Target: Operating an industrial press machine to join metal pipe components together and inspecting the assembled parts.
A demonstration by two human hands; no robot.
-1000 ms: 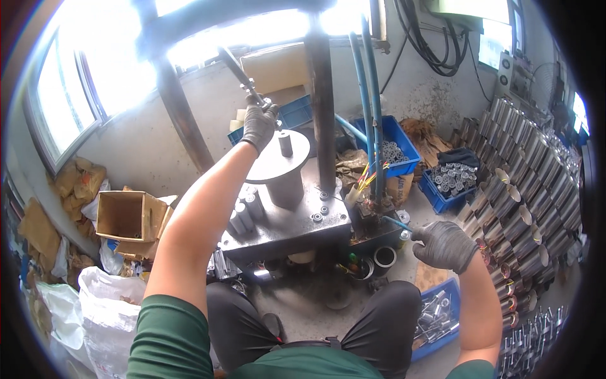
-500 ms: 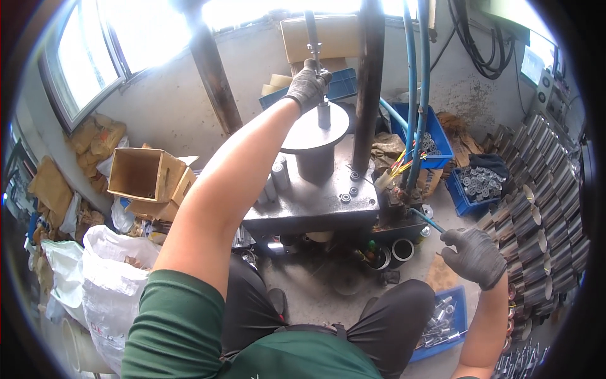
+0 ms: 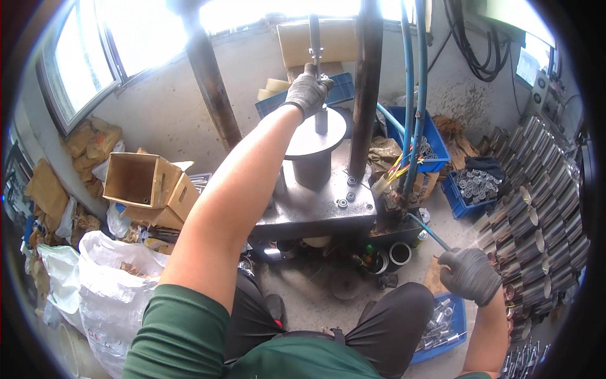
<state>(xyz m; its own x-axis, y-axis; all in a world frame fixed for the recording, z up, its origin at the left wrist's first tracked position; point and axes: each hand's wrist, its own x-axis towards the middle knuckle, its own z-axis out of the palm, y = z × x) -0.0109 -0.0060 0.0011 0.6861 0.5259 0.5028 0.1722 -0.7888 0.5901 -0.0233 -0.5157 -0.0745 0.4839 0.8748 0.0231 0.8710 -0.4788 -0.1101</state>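
Observation:
In a grey glove, my left hand reaches over the press table and is closed on a small shiny metal part, mostly hidden by the fingers. Just above it hangs the upright press rod. Below, a short metal post stands on the round metal plate, which rests on a dark cylinder. My gloved right hand is wrapped round the end of a thin lever at the right of the machine. Several small bearing-like rings lie on the steel press table.
Dark pillars flank the plate. Blue hoses run down on the right. Blue bins hold metal rings and rod-like parts. Metal tubes are stacked at far right. On the left are a cardboard box and a white sack.
My right hand has closed round the lever's end, its fingers earlier looser, and moved slightly down. The left hand stays by the rod. The whole view has shifted a little.

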